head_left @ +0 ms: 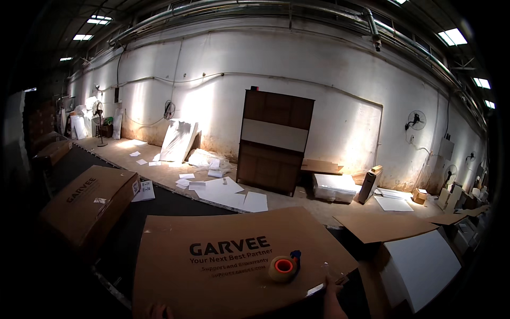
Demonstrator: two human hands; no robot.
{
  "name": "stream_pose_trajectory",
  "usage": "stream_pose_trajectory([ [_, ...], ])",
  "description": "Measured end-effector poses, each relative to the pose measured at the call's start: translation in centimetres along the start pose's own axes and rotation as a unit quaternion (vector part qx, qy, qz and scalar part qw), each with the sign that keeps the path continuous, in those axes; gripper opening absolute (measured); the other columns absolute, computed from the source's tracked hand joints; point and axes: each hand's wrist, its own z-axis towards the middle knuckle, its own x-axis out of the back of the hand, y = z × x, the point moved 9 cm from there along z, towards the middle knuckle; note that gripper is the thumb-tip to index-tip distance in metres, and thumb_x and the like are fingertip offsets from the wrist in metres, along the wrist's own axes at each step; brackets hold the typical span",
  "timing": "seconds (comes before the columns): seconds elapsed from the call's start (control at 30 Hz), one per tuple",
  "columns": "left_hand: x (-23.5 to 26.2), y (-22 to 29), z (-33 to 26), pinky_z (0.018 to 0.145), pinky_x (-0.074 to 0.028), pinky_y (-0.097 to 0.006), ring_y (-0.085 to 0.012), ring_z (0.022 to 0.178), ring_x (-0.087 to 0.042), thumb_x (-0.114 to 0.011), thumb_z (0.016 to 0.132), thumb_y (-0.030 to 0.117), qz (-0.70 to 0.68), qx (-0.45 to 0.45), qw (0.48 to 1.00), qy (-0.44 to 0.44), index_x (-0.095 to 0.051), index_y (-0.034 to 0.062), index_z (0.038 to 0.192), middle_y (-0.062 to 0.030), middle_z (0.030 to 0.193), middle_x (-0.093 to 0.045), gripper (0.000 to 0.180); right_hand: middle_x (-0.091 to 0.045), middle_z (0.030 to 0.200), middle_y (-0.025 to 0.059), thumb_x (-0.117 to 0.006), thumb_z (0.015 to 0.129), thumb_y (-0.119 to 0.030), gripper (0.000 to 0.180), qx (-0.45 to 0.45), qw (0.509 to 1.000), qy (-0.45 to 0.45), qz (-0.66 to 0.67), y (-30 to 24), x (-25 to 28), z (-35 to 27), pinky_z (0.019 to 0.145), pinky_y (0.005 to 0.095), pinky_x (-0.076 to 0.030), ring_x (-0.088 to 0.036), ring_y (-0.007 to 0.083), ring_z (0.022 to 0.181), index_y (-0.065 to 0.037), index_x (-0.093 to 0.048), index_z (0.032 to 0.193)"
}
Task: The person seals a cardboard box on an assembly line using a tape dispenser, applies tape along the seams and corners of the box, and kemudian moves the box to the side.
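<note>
The big brown box [212,287] lies flat between and in front of the two sets of fingers, on a dark belt [154,207]. Its long side runs from left to right, and its dark printed words face up, right way up for the person. The left fingers [159,310] are at the box's near edge. The right fingers [330,284] are at its right edge, beside a shiny clear piece [336,274]. I cannot tell if either set is gripping or loose.

A tape roll [281,269] sits on the box, just left of the right fingers and in the way there. Its orange ring faces up, and its blue part [296,257] points away from the person. Right of the right fingers is an open box [385,227] with a white panel [425,266]. Far to the left of the left fingers, and farther off, is another closed box [87,204]. Well past both hands stands a dark cabinet [273,165].

The picture's bottom cuts off most of the left hand. The near side of the big box is dark and hard to see.
</note>
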Motion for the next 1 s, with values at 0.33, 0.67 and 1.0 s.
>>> stream_pose_trajectory([
  [0.33, -0.1, -0.5, -0.1, 0.098, -0.042, -0.048, -0.0275, 0.109, -0.06, -0.072, 0.078, 0.029, -0.029, -0.023, 0.999, -0.025, -0.074, 0.0138, 0.094, -0.0018, 0.109, -0.071, 0.022, -0.06, 0.122, 0.0193, -0.069, 0.084, -0.021, 0.059, 0.068, 0.87, -0.389, 0.294, 2.1, -4.2, 8.5, 0.096, 0.0422, -0.049, -0.061, 0.0296, 0.106, 0.013, -0.05, 0.129],
  [0.67, -17.1, -12.8, 17.3, 0.088, -0.046, -0.037, -0.0193, 0.097, -0.065, -0.068, 0.077, 0.024, -0.217, -0.124, 0.967, -0.042, -0.075, 0.0207, 0.08, 0.0035, 0.092, -0.073, 0.008, -0.065, 0.107, 0.0196, -0.061, 0.09, -0.03, 0.051, 0.147, 0.97, -0.038, 0.189, 12.1, 14.6, -13.6, 0.082, 0.0513, -0.05, -0.064, 0.0331, 0.094, -0.008, -0.049, 0.135],
  [1.0, -41.0, -13.6, 19.9, 0.097, -0.038, -0.049, -0.0438, 0.112, -0.052, -0.05, 0.097, 0.044, -0.16, 0.088, 0.965, -0.19, -0.044, -0.0038, 0.128, -0.0265, 0.127, -0.051, 0.058, -0.065, 0.109, 0.0152, -0.064, 0.087, -0.014, 0.036, 0.182, 0.957, -0.225, 0.002, 17.9, 14.4, -49.3, 0.088, 0.0382, -0.052, -0.062, 0.0265, 0.099, 0.007, -0.062, 0.117],
])
